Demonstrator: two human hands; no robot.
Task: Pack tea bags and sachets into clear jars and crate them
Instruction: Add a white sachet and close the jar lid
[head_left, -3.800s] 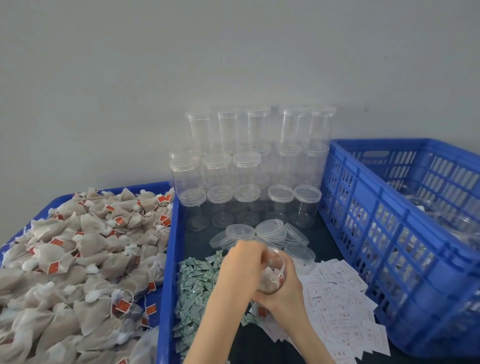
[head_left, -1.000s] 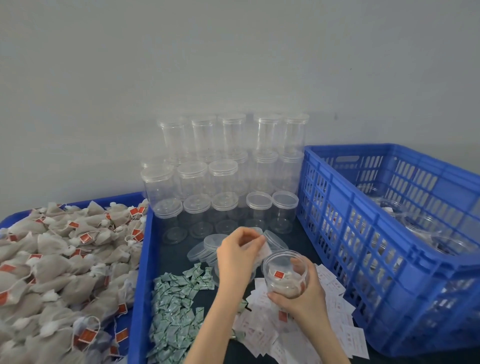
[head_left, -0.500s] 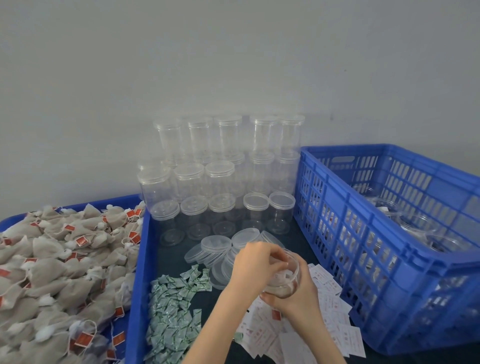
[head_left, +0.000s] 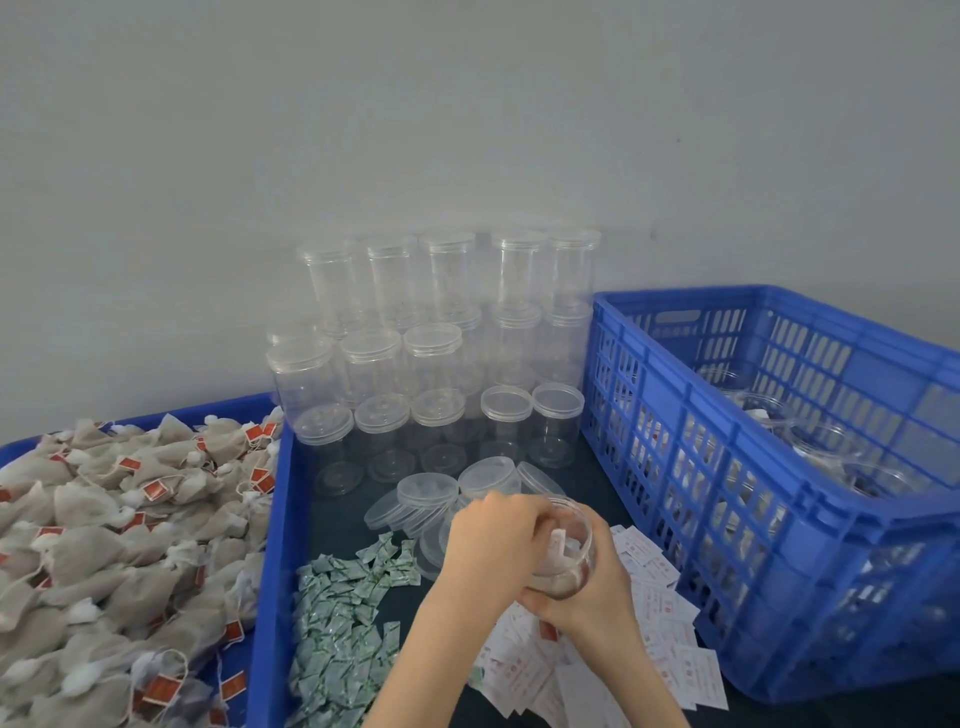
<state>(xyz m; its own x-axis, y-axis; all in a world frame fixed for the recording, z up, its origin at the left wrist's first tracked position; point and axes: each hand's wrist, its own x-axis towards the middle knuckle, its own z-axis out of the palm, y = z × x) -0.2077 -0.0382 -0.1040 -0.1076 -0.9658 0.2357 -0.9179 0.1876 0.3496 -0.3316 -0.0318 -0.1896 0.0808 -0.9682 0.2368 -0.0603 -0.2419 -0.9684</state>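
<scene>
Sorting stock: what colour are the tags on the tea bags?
Red-orange, on the tea bags; the head view shows them.

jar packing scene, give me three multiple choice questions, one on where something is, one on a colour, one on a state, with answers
1. Where does the pile of green sachets lie?
A. inside the crate
B. left of the hands
C. on top of the stacked jars

2. What colour is the crate on the right?
A. blue
B. red
C. grey

3. What state is the jar in the right hand?
A. lidded
B. lying empty
C. open-topped, with contents

Answers: 1 B, the sachets sit on the dark surface left of the left hand. 2 A, its lattice walls are blue. 3 C, no lid is on it and the left hand's fingers are at its mouth.
</scene>
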